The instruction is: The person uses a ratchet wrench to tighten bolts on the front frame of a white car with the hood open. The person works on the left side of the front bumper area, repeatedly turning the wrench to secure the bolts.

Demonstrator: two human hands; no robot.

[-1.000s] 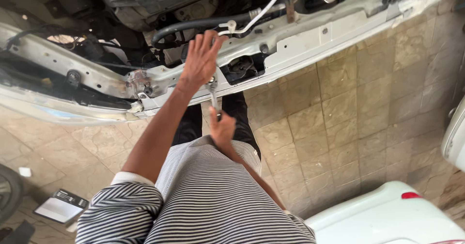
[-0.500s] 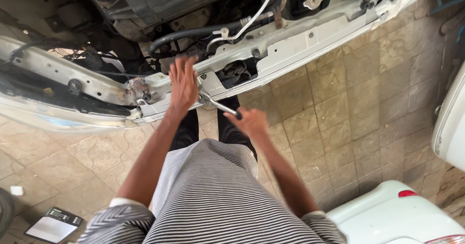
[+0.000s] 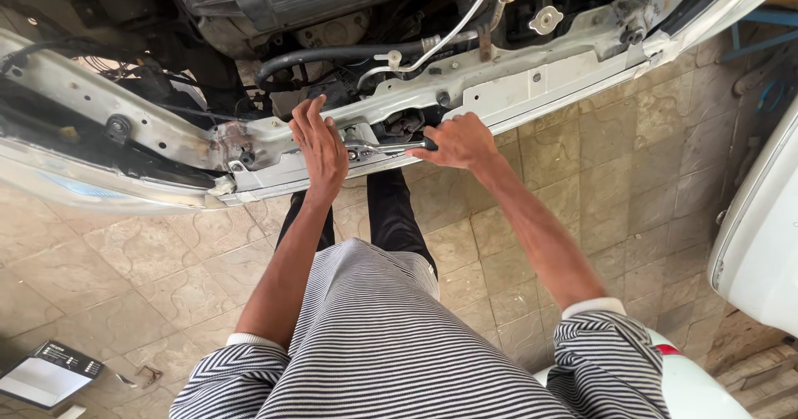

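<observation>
I stand at the front of a car with its bumper off, facing the white front crossmember [image 3: 532, 82]. My right hand [image 3: 459, 140] is closed around the black grip of a metal ratchet wrench [image 3: 391, 147], which lies level along the crossmember. Its head sits at a bracket just right of my left hand [image 3: 320, 145]. That hand rests flat, fingers together, on the crossmember beside the wrench head. Whatever the wrench head sits on is hidden.
Black hoses [image 3: 332, 55], a white cable and a radiator cap [image 3: 546, 20] sit in the engine bay above. A loose white body panel [image 3: 761, 236] stands at the right, another [image 3: 690, 386] by my right elbow. A flat grey box [image 3: 50, 373] lies on the tiled floor at lower left.
My right hand has swung the wrench handle from down near my legs up and to the right until it lies level. My left hand has slid lower on the crossmember.
</observation>
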